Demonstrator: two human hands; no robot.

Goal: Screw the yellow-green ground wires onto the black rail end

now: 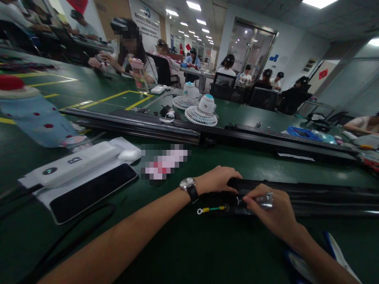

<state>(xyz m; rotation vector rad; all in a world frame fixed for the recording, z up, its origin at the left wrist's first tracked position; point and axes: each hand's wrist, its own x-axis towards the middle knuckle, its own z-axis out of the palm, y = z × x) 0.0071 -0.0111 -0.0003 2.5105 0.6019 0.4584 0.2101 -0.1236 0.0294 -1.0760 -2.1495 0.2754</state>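
A long black bar (pixel 325 197) lies across the green table, its left end between my hands. My left hand (pixel 217 180), with a watch on the wrist, is closed on that end of the bar. To its right, my right hand (pixel 271 205) pinches a small shiny, partly clear object (pixel 265 199) above the bar; what exactly it is cannot be made out. A short yellow-green wire with a ring terminal (pixel 211 210) sticks out leftward from the bar's end, below my left hand.
Left are a phone (pixel 94 193), a white device (pixel 74 163) and a blue bottle (pixel 35 116). Two upturned white fans (pixel 201 112) stand beyond long dark bars (pixel 148 128). Blue-handled pliers (pixel 340 252) lie near my right forearm. Several people sit behind.
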